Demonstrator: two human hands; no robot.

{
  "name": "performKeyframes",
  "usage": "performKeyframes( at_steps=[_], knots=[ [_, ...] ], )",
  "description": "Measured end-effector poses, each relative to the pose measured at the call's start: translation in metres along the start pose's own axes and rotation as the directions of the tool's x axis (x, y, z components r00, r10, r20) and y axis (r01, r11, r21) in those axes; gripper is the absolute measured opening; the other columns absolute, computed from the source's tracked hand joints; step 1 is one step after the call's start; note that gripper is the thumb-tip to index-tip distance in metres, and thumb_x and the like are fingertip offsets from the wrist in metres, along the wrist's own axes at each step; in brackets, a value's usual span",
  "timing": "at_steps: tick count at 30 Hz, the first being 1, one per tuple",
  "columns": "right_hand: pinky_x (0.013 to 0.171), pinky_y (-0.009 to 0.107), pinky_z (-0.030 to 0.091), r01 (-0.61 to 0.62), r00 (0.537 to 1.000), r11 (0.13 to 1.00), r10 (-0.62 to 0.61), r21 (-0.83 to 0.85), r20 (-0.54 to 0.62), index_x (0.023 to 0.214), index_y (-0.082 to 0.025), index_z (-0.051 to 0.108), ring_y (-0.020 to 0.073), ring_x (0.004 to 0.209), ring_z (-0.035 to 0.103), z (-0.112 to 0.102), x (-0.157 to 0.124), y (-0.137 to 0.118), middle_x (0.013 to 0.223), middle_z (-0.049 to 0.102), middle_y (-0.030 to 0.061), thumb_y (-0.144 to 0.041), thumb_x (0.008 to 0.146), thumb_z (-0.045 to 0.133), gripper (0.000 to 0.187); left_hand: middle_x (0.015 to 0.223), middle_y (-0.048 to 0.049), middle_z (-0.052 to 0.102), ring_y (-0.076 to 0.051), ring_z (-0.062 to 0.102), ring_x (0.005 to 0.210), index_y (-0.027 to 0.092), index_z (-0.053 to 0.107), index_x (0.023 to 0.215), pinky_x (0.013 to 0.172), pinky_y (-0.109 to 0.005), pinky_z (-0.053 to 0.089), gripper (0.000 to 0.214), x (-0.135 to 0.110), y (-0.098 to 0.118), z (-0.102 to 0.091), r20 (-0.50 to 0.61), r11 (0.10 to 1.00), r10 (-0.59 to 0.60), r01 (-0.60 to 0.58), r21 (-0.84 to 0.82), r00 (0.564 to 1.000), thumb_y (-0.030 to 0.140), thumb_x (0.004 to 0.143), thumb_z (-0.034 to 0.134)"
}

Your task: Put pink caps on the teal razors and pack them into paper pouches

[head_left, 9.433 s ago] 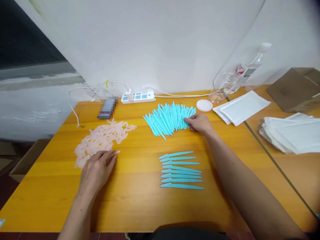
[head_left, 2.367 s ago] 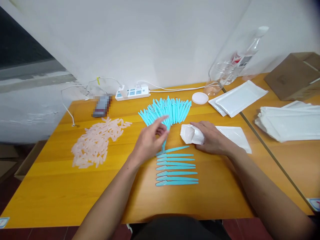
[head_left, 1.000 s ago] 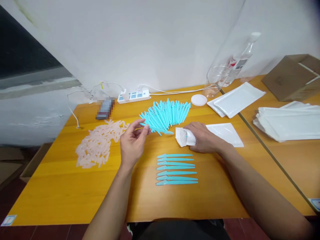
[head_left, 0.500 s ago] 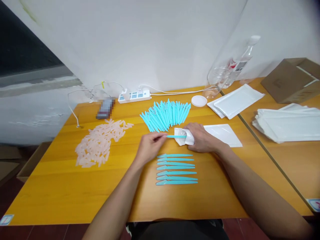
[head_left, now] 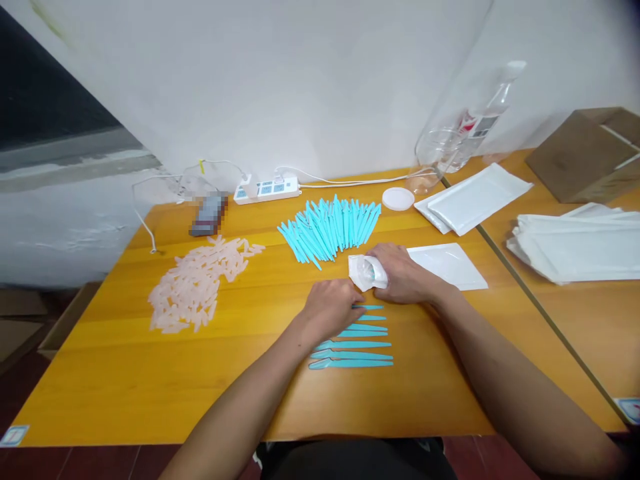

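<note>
Two bare forearms are reaching in from the near edge over the wooden tabletop (head_left: pixel 125 373). Row of blue sticks (head_left: pixel 357 353): lying side by side, nearest the viewer. Left hand (head_left: pixel 331 308): resting palm down on the far end of that row, fingers curled over the top sticks; whether it is pinching one cannot be told. Right hand (head_left: pixel 404 275): just beyond the row, closed around a white pouch (head_left: pixel 364 272) and holding its mouth open toward the left hand, with something blue showing inside. Flat white packet (head_left: pixel 447 265): lying on the tabletop just right of the right hand, partly under the wrist. Heap of pale pink pieces (head_left: pixel 200 283): sitting well to the left. Fan of blue sticks (head_left: pixel 330 227): spreading out behind the pouch. White round lid (head_left: pixel 398 199) and stacked white packets (head_left: pixel 475 197): lying farther right. Power strip (head_left: pixel 267 189): lying along the wall. Clear bottle (head_left: pixel 467 130): leaning at the far right corner.
</note>
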State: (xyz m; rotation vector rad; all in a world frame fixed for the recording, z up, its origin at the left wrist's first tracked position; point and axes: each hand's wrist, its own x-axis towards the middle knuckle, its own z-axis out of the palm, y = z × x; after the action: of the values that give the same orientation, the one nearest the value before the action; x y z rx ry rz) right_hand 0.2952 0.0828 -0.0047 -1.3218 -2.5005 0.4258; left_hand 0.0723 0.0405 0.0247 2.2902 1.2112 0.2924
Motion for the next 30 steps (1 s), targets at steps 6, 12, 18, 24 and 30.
performKeyframes(
  at_steps=[6, 12, 18, 24, 30],
  knots=[
    [0.081, 0.039, 0.039, -0.011, 1.000, 1.000, 0.011, 0.005, -0.014, 0.106, -0.020, 0.056, 0.0294, 0.093, 0.055, 0.003, -0.002, 0.001, 0.103, 0.062, 0.0106, -0.027, 0.067, 0.067, 0.042, 0.093, -0.0036, 0.073, -0.018, 0.068, 0.087, 0.025, 0.075, 0.096, 0.080, -0.030, 0.052, 0.013, -0.010, -0.003, -0.021, -0.188, 0.986, 0.071, -0.098, -0.137, 0.980, 0.024, 0.091, 0.062],
    [0.081, 0.040, 0.039, 0.002, 1.000, 1.000, -0.002, 0.010, -0.014, 0.112, -0.019, 0.055, 0.0298, 0.094, 0.055, 0.001, -0.003, 0.001, 0.105, 0.061, 0.0107, -0.025, 0.066, 0.067, 0.048, 0.096, -0.0004, 0.067, -0.012, 0.071, 0.075, 0.026, 0.051, 0.137, 0.076, -0.027, 0.060, 0.057, -0.023, -0.029, -0.049, -0.530, 0.718, -0.379, -0.120, -0.686, 0.758, 0.036, 0.085, 0.073],
    [0.082, 0.040, 0.039, 0.000, 1.000, 1.000, 0.000, 0.007, -0.012, 0.111, -0.019, 0.055, 0.0303, 0.095, 0.055, 0.001, -0.001, -0.001, 0.106, 0.061, 0.0109, -0.025, 0.066, 0.066, 0.047, 0.088, -0.0062, 0.076, -0.017, 0.073, 0.081, 0.015, 0.071, 0.108, 0.081, -0.031, 0.058, 0.031, 0.000, -0.031, -0.006, -0.407, 0.648, -0.468, -0.008, -0.761, 0.785, 0.040, 0.089, 0.067],
    [0.083, 0.040, 0.038, 0.030, 0.999, 1.000, -0.030, 0.000, -0.045, 0.108, -0.018, 0.055, 0.0301, 0.094, 0.055, 0.000, -0.002, -0.006, 0.102, 0.061, 0.0107, -0.026, 0.069, 0.065, 0.041, 0.090, -0.0087, 0.076, -0.020, 0.070, 0.084, 0.015, 0.077, 0.081, 0.077, -0.030, 0.053, 0.020, 0.045, -0.006, 0.023, -0.297, 0.921, -0.083, -0.040, -0.386, 0.951, 0.018, 0.090, 0.059],
    [0.081, 0.038, 0.036, 0.008, 1.000, 1.000, -0.008, 0.015, -0.025, 0.106, -0.018, 0.056, 0.0295, 0.094, 0.055, -0.001, -0.003, -0.005, 0.102, 0.062, 0.0116, -0.027, 0.069, 0.066, 0.039, 0.101, -0.0051, 0.076, -0.019, 0.068, 0.095, 0.022, 0.078, 0.095, 0.085, -0.029, 0.050, 0.020, 0.022, -0.001, 0.006, -0.258, 0.973, 0.052, -0.107, -0.205, 0.965, 0.020, 0.093, 0.057]
  ],
)
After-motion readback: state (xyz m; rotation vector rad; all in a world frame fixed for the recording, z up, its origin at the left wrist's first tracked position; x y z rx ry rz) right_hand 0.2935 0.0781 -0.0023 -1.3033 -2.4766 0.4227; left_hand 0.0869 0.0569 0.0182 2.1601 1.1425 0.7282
